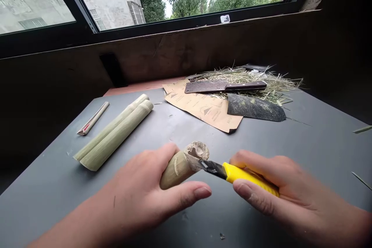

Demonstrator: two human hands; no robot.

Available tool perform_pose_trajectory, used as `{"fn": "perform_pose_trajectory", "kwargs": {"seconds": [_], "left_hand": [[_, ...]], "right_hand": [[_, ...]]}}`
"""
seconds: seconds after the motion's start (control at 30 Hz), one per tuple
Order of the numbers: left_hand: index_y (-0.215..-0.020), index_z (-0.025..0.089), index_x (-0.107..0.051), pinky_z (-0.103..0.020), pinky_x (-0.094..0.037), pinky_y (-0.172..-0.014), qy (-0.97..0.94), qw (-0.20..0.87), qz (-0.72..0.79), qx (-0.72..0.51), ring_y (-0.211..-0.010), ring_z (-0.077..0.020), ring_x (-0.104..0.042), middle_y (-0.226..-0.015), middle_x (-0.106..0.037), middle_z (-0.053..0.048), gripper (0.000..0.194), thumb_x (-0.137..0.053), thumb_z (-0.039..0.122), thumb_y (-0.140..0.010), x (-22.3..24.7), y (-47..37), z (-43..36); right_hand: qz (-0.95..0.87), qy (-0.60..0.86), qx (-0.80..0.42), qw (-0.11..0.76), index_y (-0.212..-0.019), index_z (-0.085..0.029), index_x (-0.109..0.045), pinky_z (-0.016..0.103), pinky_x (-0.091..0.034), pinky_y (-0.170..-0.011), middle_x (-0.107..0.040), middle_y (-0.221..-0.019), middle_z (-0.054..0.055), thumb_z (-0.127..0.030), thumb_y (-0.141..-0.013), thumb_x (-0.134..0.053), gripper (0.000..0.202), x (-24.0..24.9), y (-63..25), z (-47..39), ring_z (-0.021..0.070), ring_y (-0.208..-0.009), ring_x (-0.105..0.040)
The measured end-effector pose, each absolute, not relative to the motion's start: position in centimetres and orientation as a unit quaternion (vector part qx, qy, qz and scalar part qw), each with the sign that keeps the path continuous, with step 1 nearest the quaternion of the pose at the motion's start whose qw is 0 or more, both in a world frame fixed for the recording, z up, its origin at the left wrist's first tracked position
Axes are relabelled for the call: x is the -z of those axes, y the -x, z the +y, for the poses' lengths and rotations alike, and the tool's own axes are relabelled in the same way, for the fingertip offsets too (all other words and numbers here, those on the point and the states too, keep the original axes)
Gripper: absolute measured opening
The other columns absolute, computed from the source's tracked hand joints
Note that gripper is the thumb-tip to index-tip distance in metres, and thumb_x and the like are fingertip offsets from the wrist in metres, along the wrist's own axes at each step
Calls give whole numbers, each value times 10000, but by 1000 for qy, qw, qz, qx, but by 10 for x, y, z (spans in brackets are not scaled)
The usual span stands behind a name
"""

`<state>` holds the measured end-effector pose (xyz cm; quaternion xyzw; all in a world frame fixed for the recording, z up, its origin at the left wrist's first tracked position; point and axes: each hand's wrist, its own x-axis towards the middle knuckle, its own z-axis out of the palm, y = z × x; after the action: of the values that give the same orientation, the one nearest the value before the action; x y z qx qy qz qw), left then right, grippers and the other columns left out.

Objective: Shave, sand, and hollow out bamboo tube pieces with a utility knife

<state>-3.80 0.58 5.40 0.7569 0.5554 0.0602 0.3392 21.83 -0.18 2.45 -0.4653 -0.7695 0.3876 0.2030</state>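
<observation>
My left hand (157,186) is wrapped around a short piece of bamboo (178,167), its thumb stretched out along the near side. The bamboo's rough, pale cut end (201,149) faces up and to the right. In my right hand (270,186) is a yellow utility knife (247,178), gripped between thumb and fingers. Its blade lies against the bamboo near the rim of the cut end. Two split bamboo lengths (116,131) rest side by side on the table, left of my hands.
A thin bamboo strip with red marks (93,119) lies at the far left of the grey table (290,147). At the back, a cleaver (225,86) and dark sandpaper (255,107) lie on brown paper (203,109), beside a heap of bamboo shavings (279,82). A window stands behind.
</observation>
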Motion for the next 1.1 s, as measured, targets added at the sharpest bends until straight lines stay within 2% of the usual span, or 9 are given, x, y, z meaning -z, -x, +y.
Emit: {"fn": "perform_pose_trajectory", "kwargs": {"seconds": [0.13, 0.4, 0.7, 0.87, 1.1], "left_hand": [[-812, 239, -534, -285, -294, -547, -756, 350, 550, -54, -649, -174, -509, -759, -600, 16, 347, -553, 582, -862, -55, 37, 4], [-835, 228, -588, -278, -324, -559, -756, 358, 539, -96, -660, -179, -532, -713, -602, 11, 375, -512, 590, -898, -61, 34, 4], [-731, 222, -524, -280, -307, -565, -742, 337, 577, -61, -622, -155, -481, -668, -556, 26, 550, -453, 752, -860, -68, 26, 0], [-696, 222, -467, -291, -269, -546, -771, 311, 554, -46, -570, -135, -449, -611, -504, 40, 558, -422, 745, -886, -66, 30, -2], [-692, 222, -508, -306, -256, -546, -788, 263, 556, -40, -579, -136, -491, -626, -569, 29, 551, -395, 714, -912, -66, 28, -1]], "right_hand": [[-770, 457, -407, 183, -730, -241, -490, 276, -288, -464, -468, -573, -45, -691, -957, -381, 516, -25, -218, -3, 112, -490, -405], [-774, 437, -413, 198, -716, -243, -455, 277, -281, -455, -462, -572, -43, -630, -969, -414, 464, -24, -217, -4, 112, -481, -392], [-784, 426, -411, 184, -725, -235, -425, 261, -273, -464, -442, -566, -56, -580, -986, -414, 433, -25, -217, -6, 98, -480, -371], [-797, 422, -396, 173, -716, -236, -408, 265, -259, -455, -424, -555, -59, -586, -994, -391, 448, -26, -218, -8, 98, -468, -354], [-822, 425, -329, 189, -712, -240, -395, 261, -248, -436, -434, -544, -60, -545, -1002, -426, 422, -25, -218, -9, 93, -443, -343]]}}
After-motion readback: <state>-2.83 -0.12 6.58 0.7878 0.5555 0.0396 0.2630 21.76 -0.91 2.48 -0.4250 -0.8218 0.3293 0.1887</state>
